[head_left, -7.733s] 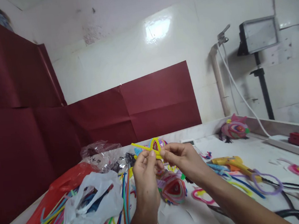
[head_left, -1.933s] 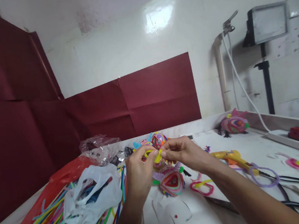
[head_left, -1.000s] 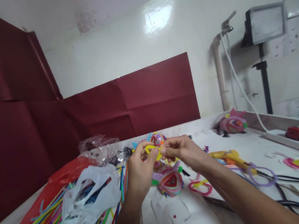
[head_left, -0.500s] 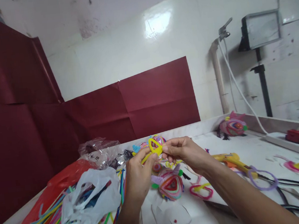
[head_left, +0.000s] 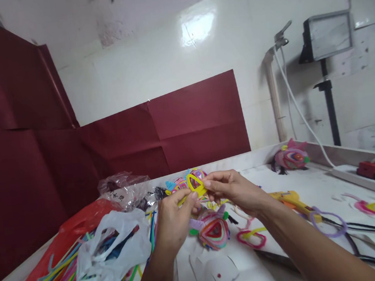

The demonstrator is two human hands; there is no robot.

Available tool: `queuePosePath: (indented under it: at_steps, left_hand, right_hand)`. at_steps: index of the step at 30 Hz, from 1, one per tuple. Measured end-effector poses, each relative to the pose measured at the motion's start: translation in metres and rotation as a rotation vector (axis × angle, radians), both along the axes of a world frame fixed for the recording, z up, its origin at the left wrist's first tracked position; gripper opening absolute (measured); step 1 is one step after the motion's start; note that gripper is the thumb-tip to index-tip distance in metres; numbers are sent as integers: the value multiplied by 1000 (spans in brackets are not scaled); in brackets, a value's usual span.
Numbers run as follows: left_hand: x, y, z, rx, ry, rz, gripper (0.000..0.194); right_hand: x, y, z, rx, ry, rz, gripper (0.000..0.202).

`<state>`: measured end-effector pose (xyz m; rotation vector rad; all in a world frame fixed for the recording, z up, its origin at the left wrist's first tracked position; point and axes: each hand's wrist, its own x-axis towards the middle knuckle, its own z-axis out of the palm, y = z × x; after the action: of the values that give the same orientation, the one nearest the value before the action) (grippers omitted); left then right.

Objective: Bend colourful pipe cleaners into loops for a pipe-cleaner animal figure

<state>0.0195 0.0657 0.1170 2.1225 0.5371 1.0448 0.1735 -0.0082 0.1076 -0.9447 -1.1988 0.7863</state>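
Pinching tight, the left hand (head_left: 176, 217) and the right hand (head_left: 239, 191) both hold one bent yellow strip (head_left: 200, 192). It makes a small loop, up above the white table (head_left: 261, 177). Below the hands sits a bright striped toy (head_left: 213, 232). On the person's left, colored sticks (head_left: 59, 277) lie around a white bag (head_left: 119, 259); on the right are a yellow glue gun (head_left: 292, 199) and a purple ring (head_left: 344, 224).

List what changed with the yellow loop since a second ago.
The yellow loop has been tipped up: it lay flatter, now stands more upright. Nothing visibly taken up or let go: left hand and right hand both hold it, as before. Glue gun and white bag stayed put.
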Motion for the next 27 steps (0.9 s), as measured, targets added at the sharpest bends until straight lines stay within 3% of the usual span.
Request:
queuePosePath:
  at_steps: [9, 27]
  left_hand:
    - [2, 1, -1, 14, 7, -45, 26]
    - [3, -7, 4, -53, -61, 93, 16]
  right_hand:
    - [0, 0, 2, -24, 9, -81, 25]
    - [-7, -1, 4, 0, -60, -105, 23]
